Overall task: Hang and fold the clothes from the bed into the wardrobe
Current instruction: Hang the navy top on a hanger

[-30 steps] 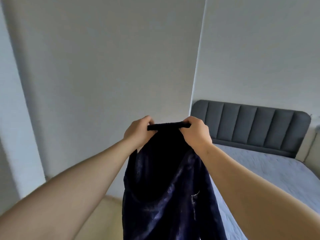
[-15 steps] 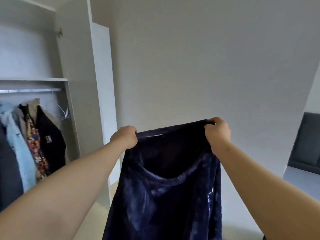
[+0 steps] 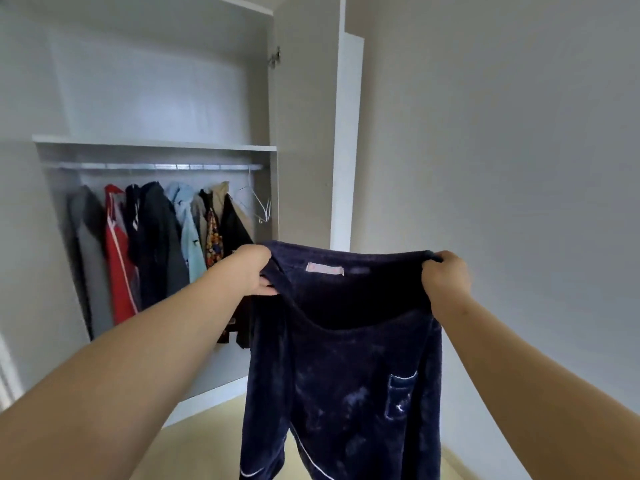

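**Blue Top Held Up by the Wardrobe**

A person holds up a dark blue top [image 3: 346,375] with both hands. The left hand [image 3: 254,268] has its grip clamped on the left end of the top edge, fingers curled round the cloth. The right hand [image 3: 446,278] has its grip clamped on the right end. The hands are well apart, so the cloth is pulled wide and hangs down flat. I think it is held this way so the neck hole is open and a hanger can slip in.

The top is up in the air, near the person, in front of the open wardrobe [image 3: 304,133]. The bed cannot be seen here.

Far to the left, clothes [image 3: 156,237] hang in a row on the rail [image 3: 156,166] under a shelf [image 3: 156,143]. One bare wire hanger [image 3: 258,202] hangs at the right end of the rail. It looks like a good one for this top.

A small pink label [image 3: 324,269] sits inside the neck. Its writing is too small to read. A pocket [image 3: 401,393] with pale trim is on the right side. No brand can be seen.
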